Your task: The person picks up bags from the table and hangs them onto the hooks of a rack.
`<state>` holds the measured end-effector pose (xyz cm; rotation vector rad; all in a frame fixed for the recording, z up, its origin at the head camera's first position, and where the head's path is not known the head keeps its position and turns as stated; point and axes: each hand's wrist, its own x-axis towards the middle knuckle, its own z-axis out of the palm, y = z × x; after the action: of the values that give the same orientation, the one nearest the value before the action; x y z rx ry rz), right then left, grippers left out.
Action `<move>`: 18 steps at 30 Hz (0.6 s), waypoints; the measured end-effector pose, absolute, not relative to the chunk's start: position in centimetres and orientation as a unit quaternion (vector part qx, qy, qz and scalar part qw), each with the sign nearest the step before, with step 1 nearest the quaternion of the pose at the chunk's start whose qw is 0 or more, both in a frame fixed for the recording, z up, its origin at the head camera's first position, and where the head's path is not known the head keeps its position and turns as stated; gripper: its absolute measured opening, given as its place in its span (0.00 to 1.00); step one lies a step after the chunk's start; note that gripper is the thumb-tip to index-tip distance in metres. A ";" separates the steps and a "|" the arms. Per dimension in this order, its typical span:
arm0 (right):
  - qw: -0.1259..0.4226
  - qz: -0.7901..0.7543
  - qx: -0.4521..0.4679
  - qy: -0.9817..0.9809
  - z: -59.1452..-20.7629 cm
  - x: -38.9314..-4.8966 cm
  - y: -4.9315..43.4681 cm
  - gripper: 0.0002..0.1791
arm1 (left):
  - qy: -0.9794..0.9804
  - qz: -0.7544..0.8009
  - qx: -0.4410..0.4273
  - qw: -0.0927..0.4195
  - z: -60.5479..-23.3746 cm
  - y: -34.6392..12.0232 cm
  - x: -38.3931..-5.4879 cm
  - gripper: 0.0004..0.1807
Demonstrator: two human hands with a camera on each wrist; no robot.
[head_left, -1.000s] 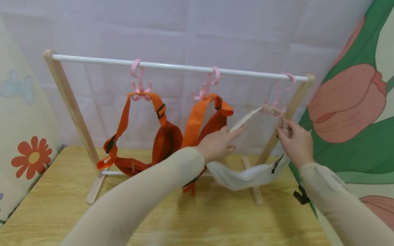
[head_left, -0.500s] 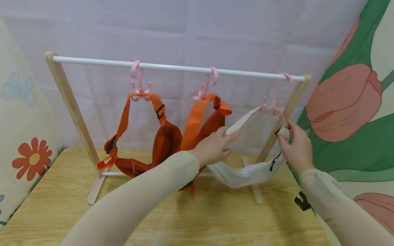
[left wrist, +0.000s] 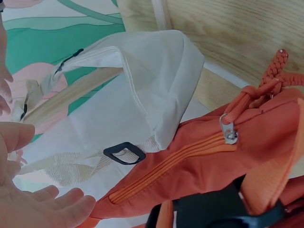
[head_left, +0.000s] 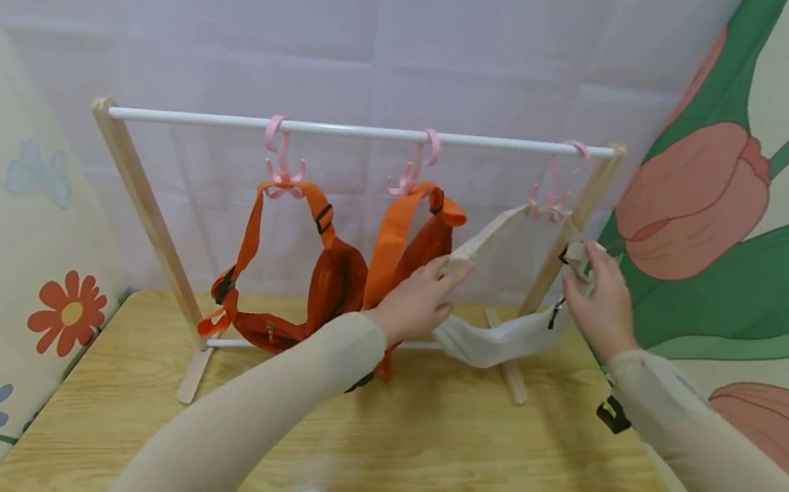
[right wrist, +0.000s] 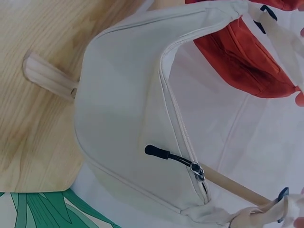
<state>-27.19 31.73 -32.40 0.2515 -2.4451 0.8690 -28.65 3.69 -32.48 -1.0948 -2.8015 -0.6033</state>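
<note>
A white waist bag (head_left: 494, 342) hangs by its strap from the rightmost pink hook (head_left: 550, 201). My right hand (head_left: 602, 300) pinches the bag's strap near a dark buckle, just right of that hook. On the other side my left hand (head_left: 421, 296) reaches to the sloping strap (head_left: 490, 234); in the left wrist view its fingers (left wrist: 71, 204) are spread and loosely bent, with the strap behind them. A black zipper pull (right wrist: 157, 152) shows on the white bag in the right wrist view. Only slivers of the right fingers appear there.
Two orange waist bags hang left of the white one: one (head_left: 337, 280) from the left hook (head_left: 284, 167), another (head_left: 429, 242) by the middle hook (head_left: 408, 176). The rack's white rod (head_left: 350, 130) rests on wooden legs (head_left: 148, 220) above a wooden table (head_left: 468, 475).
My left hand has slid slightly down and left along the white strap. The right hand has shifted a little to the right, still gripping its side, and the white bag sits slightly higher.
</note>
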 end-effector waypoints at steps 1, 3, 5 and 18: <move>0.263 0.320 0.094 -0.905 -32.4 -27.1 31.7 0.32 | -0.911 -0.199 -0.359 0.042 -32.6 3.6 -28.6 0.35; 0.257 0.322 0.096 -0.906 -32.5 -26.8 31.6 0.32 | -0.907 -0.206 -0.363 0.052 -32.7 3.5 -28.5 0.35; 0.250 0.325 0.098 -0.907 -32.5 -26.5 31.4 0.31 | -0.906 -0.208 -0.365 0.056 -32.8 3.2 -28.3 0.36; 0.266 0.325 0.131 -0.898 -33.0 -25.3 29.7 0.30 | -0.903 -0.214 -0.367 0.068 -33.5 1.6 -26.8 0.37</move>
<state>-25.33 29.74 -32.97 0.3529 -2.4257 0.8783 -26.81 1.64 -33.47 -1.1059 -2.7200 -0.6445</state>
